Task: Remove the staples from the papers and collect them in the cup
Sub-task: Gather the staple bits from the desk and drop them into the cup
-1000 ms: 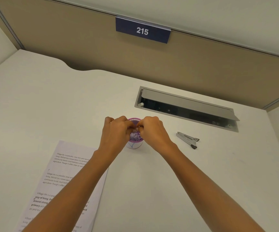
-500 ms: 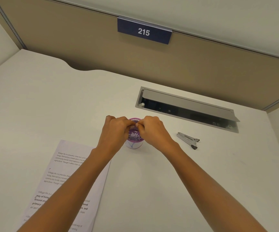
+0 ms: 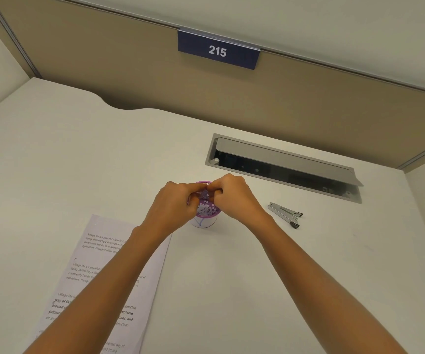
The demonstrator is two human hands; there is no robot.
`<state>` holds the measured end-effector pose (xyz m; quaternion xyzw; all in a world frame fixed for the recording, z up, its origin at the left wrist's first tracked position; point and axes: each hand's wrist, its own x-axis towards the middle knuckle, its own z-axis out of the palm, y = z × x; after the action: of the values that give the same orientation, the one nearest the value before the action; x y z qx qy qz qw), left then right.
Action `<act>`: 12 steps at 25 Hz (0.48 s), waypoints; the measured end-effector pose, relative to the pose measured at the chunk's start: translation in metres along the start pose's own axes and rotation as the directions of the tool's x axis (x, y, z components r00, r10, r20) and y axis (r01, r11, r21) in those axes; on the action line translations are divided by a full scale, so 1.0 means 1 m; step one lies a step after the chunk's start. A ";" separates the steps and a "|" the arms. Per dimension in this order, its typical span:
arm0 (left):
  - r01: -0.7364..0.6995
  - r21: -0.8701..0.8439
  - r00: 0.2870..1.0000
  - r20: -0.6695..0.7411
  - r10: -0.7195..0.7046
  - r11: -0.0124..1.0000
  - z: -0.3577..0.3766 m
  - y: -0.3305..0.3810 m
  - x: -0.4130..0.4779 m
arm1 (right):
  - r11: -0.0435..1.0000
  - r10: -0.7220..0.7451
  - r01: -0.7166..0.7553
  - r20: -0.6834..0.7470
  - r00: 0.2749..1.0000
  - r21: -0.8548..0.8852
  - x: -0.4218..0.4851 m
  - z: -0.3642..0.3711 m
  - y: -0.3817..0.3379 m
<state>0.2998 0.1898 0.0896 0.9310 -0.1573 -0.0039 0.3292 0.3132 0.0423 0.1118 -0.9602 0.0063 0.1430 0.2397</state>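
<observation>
Just above the cup [image 3: 204,221] standing on the desk [image 3: 232,282], the left hand [image 3: 174,204] and right hand [image 3: 234,198] meet fingertip to fingertip, curled fingers together pinching a small purplish piece [image 3: 204,194].

Left hand [image 3: 173,204] and right hand [image 3: 234,198] meet over purple-rimmed cup [image 3: 205,221], fingers curled, pinching small purplish bit [image 3: 203,194]; identity unclear. White specks in cup. Printed papers [image 3: 99,267] under left forearm. Staple remover [image 3: 285,215] lies right of cup on desk [image 3: 53,162].
</observation>
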 end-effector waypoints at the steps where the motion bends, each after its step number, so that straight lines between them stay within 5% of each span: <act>1: 0.002 -0.003 1.000 -0.003 -0.002 1.000 0.000 0.000 0.000 | 1.000 0.003 -0.003 -0.010 1.000 -0.003 0.000 0.000 0.000; 12: -0.038 -0.029 0.995 -0.092 0.035 0.999 0.006 -0.005 0.000 | 0.999 -0.053 0.053 -0.127 0.990 -0.004 -0.003 0.007 -0.004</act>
<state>0.3006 0.1900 0.0816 0.9221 -0.1590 0.0425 0.3502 0.3084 0.0484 0.1087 -0.9672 -0.0039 0.0752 0.2425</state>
